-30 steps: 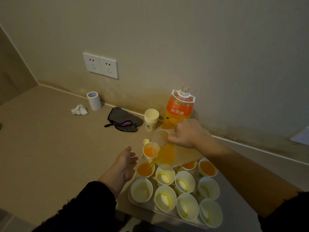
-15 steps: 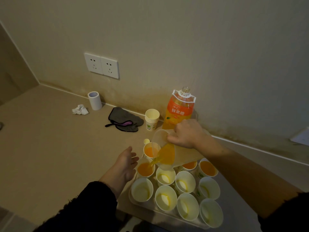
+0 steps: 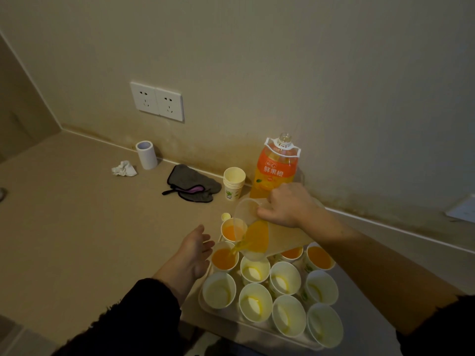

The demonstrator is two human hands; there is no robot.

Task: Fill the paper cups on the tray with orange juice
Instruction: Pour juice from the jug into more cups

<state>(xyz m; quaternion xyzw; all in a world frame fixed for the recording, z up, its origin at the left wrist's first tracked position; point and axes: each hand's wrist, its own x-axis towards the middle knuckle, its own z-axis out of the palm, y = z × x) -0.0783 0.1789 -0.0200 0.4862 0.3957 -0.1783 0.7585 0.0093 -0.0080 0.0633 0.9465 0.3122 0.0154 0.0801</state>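
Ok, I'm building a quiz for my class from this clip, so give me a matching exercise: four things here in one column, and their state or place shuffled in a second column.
Things
1. clear jug
2. juice bottle
3. spare cup stack
4. left hand

States
A. upright, orange label
B. open, fingers relaxed, beside the tray
C. tilted, pouring juice, held by the right hand
D. empty, nested, off the tray

Pairs: 1-C, 2-A, 3-D, 4-B
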